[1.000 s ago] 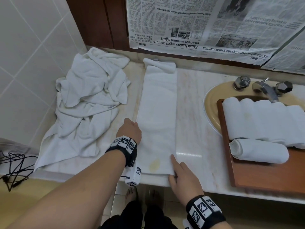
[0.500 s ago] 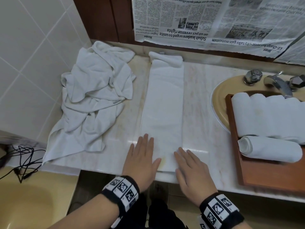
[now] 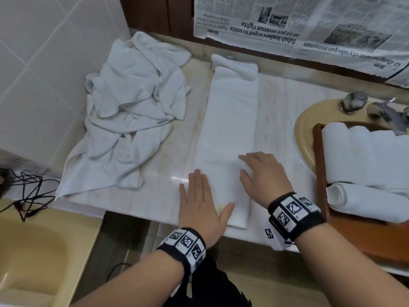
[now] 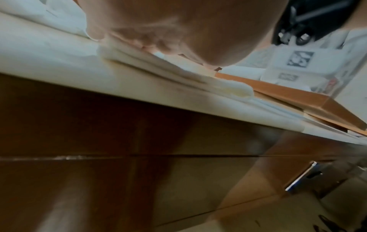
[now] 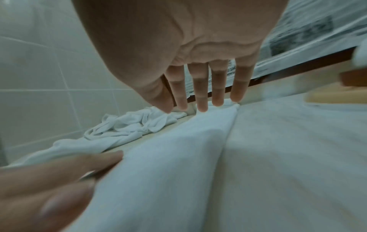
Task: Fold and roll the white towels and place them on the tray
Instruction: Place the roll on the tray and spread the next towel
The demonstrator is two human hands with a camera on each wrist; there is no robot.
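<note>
Far off to the left of both hands, a tangle of black cables hangs over the counter's end, and nearer in a heap of crumpled white towels sprawls on the marble counter, well clear of the left hand's little finger. The left hand lies flat, palm down, fingers straight and close together, its palm on the near left corner of the folded towel and its outer fingers spilling onto the bare counter; it grips nothing. That towel is a long narrow strip running straight away from the hands toward the wall, its far end bunched up just under the newspaper taped there. Just beside, the right hand rests on the strip's right edge, a little farther up than the left, fingers spread and only gently bent, pressing down rather than pinching; from the right wrist view its fingers stretch out straight above the cloth. To the right of that hand a wooden tray sits over the yellow sink, holding a row of rolled towels, with one more roll lying crosswise at their near side. Beyond the tray stands the tap.
</note>
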